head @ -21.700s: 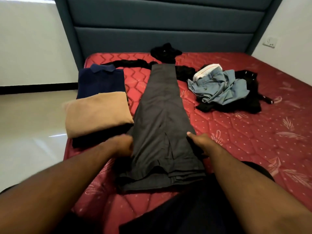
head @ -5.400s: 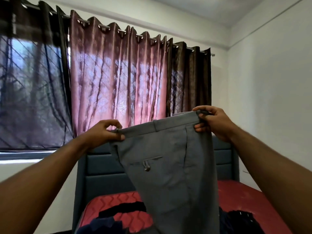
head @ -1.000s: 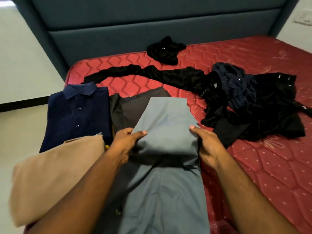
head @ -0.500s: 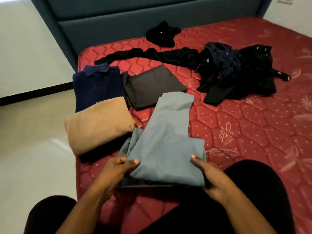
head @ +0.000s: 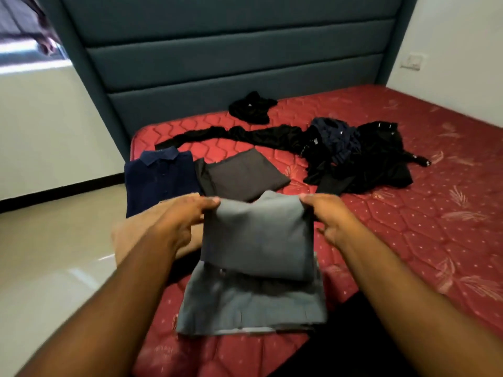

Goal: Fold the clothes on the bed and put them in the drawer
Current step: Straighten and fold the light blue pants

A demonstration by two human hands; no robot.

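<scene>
Two hands of yours are on the grey-blue trousers (head: 255, 265) at the near edge of the bed (head: 408, 227). Your left hand (head: 179, 221) pinches the left corner of the folded-over upper part between thumb and fingers, and your right hand (head: 330, 219) pinches the right corner the same way. That upper part is lifted and hangs from your grip as a flap, while the lower layers of the trousers lie flat on the red quilted mattress just in front of your dark-clad lap.

Under your left forearm, a tan folded garment (head: 122, 238) lies at the bed's left edge, mostly hidden by the arm. Just beyond it sits a folded navy collared shirt (head: 160, 178), and beside that, to the right, a folded dark grey garment (head: 242, 175); the two touch or nearly touch along their shared edge.

Farther back, a long black garment (head: 231, 136) stretches across the mattress and runs into an unfolded heap of black and dark blue clothes (head: 359, 156) on the right. Nearer the headboard, a small crumpled black item (head: 251, 107) lies apart from the rest. The padded teal headboard (head: 231, 50) rises behind the bed, with a wall socket (head: 412, 62) on the white wall to its right and pale tiled floor (head: 49, 254) to the left.
</scene>
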